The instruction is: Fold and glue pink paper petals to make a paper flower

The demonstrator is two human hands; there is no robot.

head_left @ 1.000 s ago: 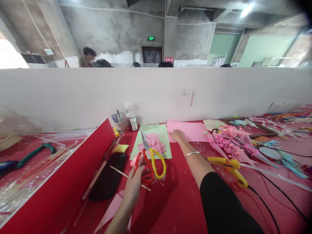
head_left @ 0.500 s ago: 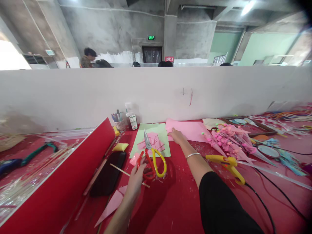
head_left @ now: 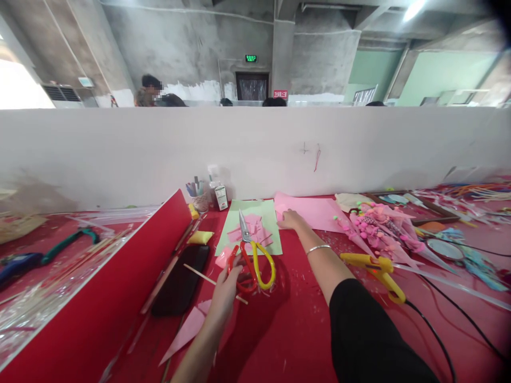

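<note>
- On my left, a flat black phone (head_left: 181, 282) lies beside a thin pale wooden stick (head_left: 199, 274); good handling would keep wrist and stick clear of each other.
- The person's left hand (head_left: 225, 282) grips the red loop of steel scissors with red and yellow handles (head_left: 246, 238); blades pointing away, as here, seem safest.
- Below the blades, a pale green paper sheet (head_left: 265, 207) carries pink paper scraps (head_left: 261, 234).
- The right hand (head_left: 290, 219) rests at the near-left edge of a large pink paper sheet (head_left: 315, 210); I can't tell whether it pinches or presses. A light, flat touch should avoid creases.
- Rightmost, near the sleeve, a yellow glue gun (head_left: 365, 260) deserves care.
</note>
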